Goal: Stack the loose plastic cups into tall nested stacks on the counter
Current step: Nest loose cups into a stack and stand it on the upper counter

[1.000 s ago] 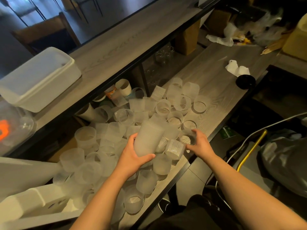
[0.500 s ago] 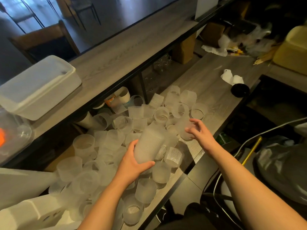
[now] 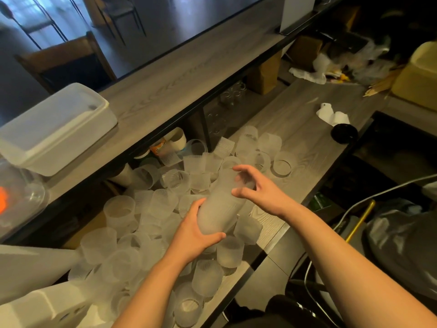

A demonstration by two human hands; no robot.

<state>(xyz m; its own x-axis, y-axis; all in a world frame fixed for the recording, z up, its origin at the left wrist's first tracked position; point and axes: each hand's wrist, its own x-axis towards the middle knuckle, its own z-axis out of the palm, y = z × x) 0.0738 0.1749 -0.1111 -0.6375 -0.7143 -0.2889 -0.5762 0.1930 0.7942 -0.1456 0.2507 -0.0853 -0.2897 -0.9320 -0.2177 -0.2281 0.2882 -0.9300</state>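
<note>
Head view: on the grey wood-grain counter (image 3: 305, 110) lies a heap of loose frosted plastic cups (image 3: 151, 209). Left hand (image 3: 196, 235) grips the tilted nested stack (image 3: 222, 204); right hand (image 3: 262, 190) pinches its top cup (image 3: 238, 178). Align rims, then press straight down.

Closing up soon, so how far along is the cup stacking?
Early. Done: one short nested stack, held by the left hand. In hand: the right hand fits a cup onto its top. Left: dozens of loose cups across the counter.
</note>
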